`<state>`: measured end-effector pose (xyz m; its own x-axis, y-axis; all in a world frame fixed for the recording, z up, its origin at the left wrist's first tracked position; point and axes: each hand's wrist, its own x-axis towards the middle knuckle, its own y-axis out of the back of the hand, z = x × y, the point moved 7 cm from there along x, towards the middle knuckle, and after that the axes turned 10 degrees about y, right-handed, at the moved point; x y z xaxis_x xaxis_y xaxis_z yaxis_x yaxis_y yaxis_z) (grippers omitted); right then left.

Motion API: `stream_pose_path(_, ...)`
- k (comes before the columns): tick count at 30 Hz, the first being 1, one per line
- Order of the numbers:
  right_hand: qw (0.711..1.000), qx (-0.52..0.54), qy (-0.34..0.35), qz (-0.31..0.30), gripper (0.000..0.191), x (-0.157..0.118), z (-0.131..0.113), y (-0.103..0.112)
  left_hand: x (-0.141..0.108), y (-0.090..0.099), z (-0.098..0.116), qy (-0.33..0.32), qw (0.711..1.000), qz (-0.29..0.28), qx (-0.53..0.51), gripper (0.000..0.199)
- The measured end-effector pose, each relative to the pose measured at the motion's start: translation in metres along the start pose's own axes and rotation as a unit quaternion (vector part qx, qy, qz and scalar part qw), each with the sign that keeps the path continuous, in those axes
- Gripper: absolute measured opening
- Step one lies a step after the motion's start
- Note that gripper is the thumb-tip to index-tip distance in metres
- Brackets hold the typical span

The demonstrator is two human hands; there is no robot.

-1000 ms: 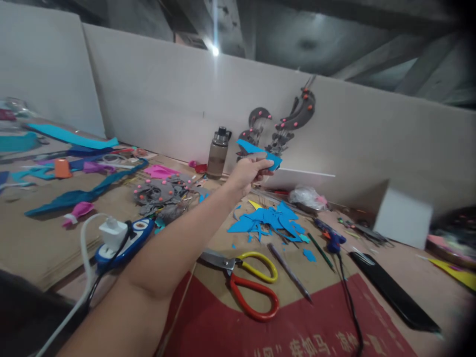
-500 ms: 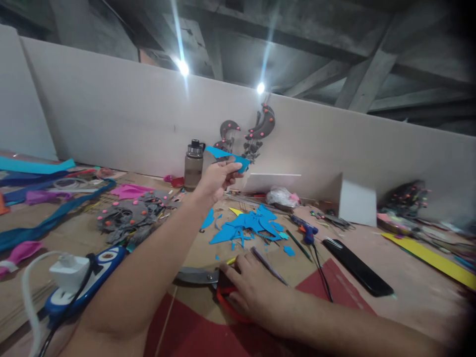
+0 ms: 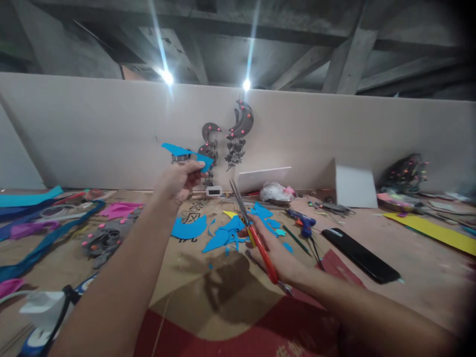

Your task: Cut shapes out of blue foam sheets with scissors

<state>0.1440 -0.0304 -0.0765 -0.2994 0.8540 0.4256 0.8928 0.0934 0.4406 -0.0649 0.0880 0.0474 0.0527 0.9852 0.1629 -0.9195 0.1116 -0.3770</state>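
Observation:
My left hand [image 3: 182,182] is raised over the table, its thumb and fingers pinching a thin, flat blue piece [image 3: 204,161] with a long strip reaching left. Lower and to the right, my right hand [image 3: 273,248] grips a pair of red-handled scissors [image 3: 263,252], with the blades pointing up and away from me. Behind the scissors, a heap of blue cut scraps [image 3: 223,235] lies on the cardboard. A curved blue piece [image 3: 190,228] rests just left of the heap. A slim, pen-like thing [image 3: 285,288] shows under the scissors; whether my hand holds it is unclear.
A blue glue gun [image 3: 305,225], a dark green pencil [image 3: 296,240] and a black phone [image 3: 360,255] lie to the right. Grey moon-shaped decorations [image 3: 243,119] hang against the white partition [image 3: 111,129]. A power strip with a white plug [image 3: 42,310] sits at lower left.
My right hand has picked up the scissors from the cardboard and turned their blades upward. My left hand still pinches the blue piece, now further left in view. The camera view has shifted.

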Motion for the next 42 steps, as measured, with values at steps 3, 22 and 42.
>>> stream_pose_path(3,0.996,0.085,-0.020,0.021,0.043,0.013,0.000,0.002,-0.001,-0.013,-0.016,0.013,0.999,0.000,0.032,0.023)
stream_pose_path(22,0.976,0.218,-0.019,0.012,0.034,0.030,-0.017,-0.007,0.009,-0.008,-0.018,-0.011,0.998,0.024,0.048,0.025)
stream_pose_path(42,0.975,0.224,-0.007,-0.007,0.037,0.048,-0.013,-0.007,0.009,-0.017,-0.025,-0.032,0.998,0.018,0.059,0.022)
